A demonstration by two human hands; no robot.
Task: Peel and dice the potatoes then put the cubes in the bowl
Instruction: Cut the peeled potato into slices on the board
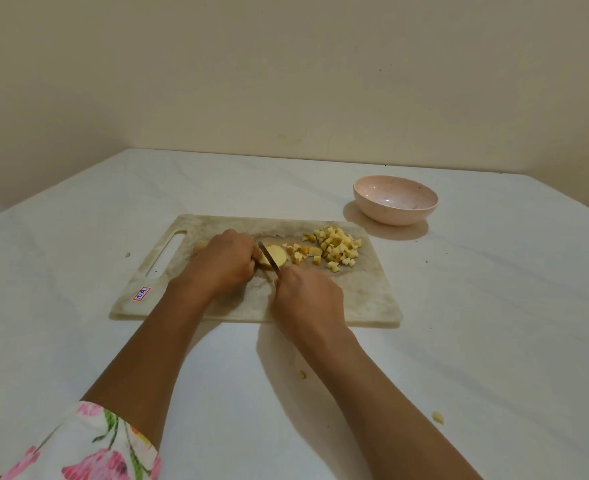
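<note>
A pale yellow potato piece (276, 255) lies cut face up in the middle of the marbled cutting board (365, 299). My left hand (229, 259) presses on its left side and hides part of it. My right hand (306, 299) grips a knife (268, 256) by its red handle; the blade rests across the potato. A heap of potato cubes (338, 249) lies on the board's far right part. The pink bowl (395, 204) stands beyond the board to the right and looks empty.
The board lies on a white table (493, 306) against a cream wall. Small potato scraps sit on the table at the left (127, 254), near the front (302, 374) and front right (438, 417). A sticker (141, 293) marks the board's near left corner.
</note>
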